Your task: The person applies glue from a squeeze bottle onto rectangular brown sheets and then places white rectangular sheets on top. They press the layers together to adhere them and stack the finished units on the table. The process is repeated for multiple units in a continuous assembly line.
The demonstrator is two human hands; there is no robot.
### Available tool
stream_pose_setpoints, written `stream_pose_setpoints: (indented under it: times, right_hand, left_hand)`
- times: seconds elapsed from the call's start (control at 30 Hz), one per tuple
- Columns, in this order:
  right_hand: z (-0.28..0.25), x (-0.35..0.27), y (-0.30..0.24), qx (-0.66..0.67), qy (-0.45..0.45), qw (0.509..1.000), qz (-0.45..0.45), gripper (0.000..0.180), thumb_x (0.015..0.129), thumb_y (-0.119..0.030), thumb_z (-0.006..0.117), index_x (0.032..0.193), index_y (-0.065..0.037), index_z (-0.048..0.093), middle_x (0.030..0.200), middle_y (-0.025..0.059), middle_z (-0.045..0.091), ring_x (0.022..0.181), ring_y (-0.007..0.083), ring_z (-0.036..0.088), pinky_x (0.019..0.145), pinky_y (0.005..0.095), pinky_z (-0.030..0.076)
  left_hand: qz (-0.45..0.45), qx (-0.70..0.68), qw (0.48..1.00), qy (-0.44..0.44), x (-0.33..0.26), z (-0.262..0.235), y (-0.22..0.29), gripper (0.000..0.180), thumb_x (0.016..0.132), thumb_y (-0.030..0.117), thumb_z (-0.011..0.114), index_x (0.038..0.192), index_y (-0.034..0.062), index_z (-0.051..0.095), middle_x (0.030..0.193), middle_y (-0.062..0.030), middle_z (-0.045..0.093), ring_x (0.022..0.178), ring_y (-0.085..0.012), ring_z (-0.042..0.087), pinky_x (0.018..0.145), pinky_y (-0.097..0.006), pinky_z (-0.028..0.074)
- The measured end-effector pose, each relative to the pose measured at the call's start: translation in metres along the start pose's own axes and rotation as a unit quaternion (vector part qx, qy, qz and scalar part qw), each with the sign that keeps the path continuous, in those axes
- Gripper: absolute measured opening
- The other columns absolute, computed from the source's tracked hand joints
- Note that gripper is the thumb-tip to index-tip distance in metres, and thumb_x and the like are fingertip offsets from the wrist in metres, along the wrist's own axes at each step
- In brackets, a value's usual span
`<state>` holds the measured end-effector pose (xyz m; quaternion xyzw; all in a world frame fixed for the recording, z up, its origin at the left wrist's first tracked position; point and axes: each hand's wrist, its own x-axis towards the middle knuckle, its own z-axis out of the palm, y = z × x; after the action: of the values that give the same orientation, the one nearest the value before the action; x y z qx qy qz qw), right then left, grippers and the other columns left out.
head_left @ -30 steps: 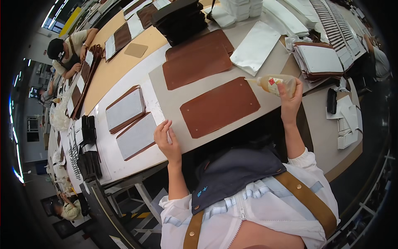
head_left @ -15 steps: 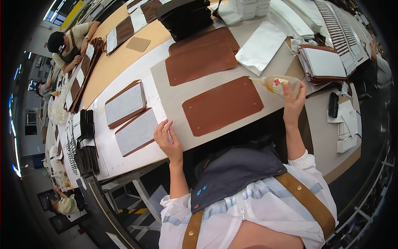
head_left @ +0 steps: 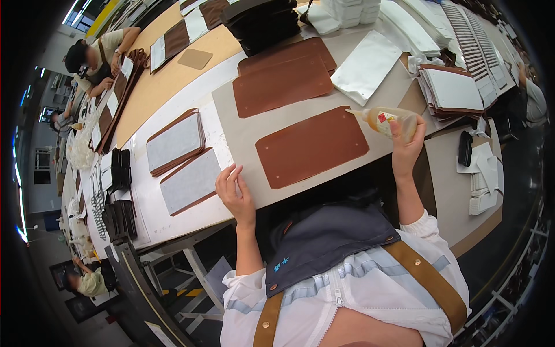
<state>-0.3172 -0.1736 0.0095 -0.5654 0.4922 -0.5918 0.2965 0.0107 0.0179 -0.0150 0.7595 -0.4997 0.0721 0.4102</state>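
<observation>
In my right hand is a clear squeeze bottle of amber liquid, held on its side. Its nozzle points left, at the upper right corner of a brown leather panel with small holes near its corners. Whether the tip touches the leather I cannot tell. My left hand rests at the table's near edge, fingers apart and slightly curled, holding nothing. It is beside a grey-faced brown panel. More such panels are stacked just beyond.
Two overlapping brown panels lie farther back, with a white sheet to their right. Black pieces form a tall stack behind. White-topped brown pieces are piled at right. A co-worker leans over the table at far left.
Almost nothing differs. The whole view has shifted very slightly, and the bottle stays at the panel's corner in my right hand.
</observation>
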Motion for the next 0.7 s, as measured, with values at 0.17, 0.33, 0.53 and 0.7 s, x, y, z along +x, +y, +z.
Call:
stream_pose_setpoints:
  times: [0.17, 0.33, 0.53, 0.7]
  right_hand:
    - [0.01, -0.009, -0.004, 0.007, -0.022, 1.0, -0.008, 0.051, 0.09, -0.027, 0.08, 0.122, -0.001, 0.05, 0.11, 0.0072, 0.057, 0.102, 0.0159, 0.055, 0.092, 0.0295, 0.047]
    - [0.022, -0.018, -0.014, -0.009, -0.045, 0.999, -0.017, 0.053, 0.089, -0.027, 0.081, 0.124, -0.001, 0.05, 0.111, 0.008, 0.057, 0.102, 0.0164, 0.056, 0.091, 0.03, 0.048]
    - [0.037, -0.027, -0.02, -0.02, -0.082, 0.996, -0.035, 0.055, 0.088, -0.026, 0.082, 0.124, -0.001, 0.048, 0.111, 0.01, 0.058, 0.103, 0.0179, 0.058, 0.093, 0.0311, 0.049]
    - [0.053, -0.035, -0.034, -0.009, -0.13, 0.99, -0.06, 0.056, 0.088, -0.021, 0.081, 0.126, -0.001, 0.045, 0.117, 0.0145, 0.064, 0.109, 0.0225, 0.064, 0.096, 0.0334, 0.05]
  left_hand:
    - [0.003, -0.004, 1.0, 0.003, 0.0, 0.0, -0.001, 0.023, 0.092, 0.0, 0.06, 0.111, 0.0062, 0.071, 0.121, -0.0078, 0.065, 0.118, -0.0291, 0.056, 0.104, -0.043, 0.041]
    - [-0.003, -0.009, 1.0, 0.006, -0.001, 0.001, -0.001, 0.022, 0.092, 0.0, 0.06, 0.11, 0.0056, 0.072, 0.12, -0.0079, 0.066, 0.118, -0.029, 0.057, 0.104, -0.042, 0.041]
    - [-0.002, -0.005, 1.0, 0.01, 0.0, 0.0, -0.001, 0.022, 0.092, 0.0, 0.061, 0.11, 0.0059, 0.072, 0.119, -0.0082, 0.066, 0.117, -0.0288, 0.057, 0.103, -0.042, 0.041]
    - [-0.003, -0.001, 1.0, 0.013, 0.0, 0.0, -0.001, 0.021, 0.094, 0.001, 0.059, 0.11, 0.0049, 0.072, 0.119, -0.0089, 0.067, 0.117, -0.0282, 0.058, 0.104, -0.041, 0.043]
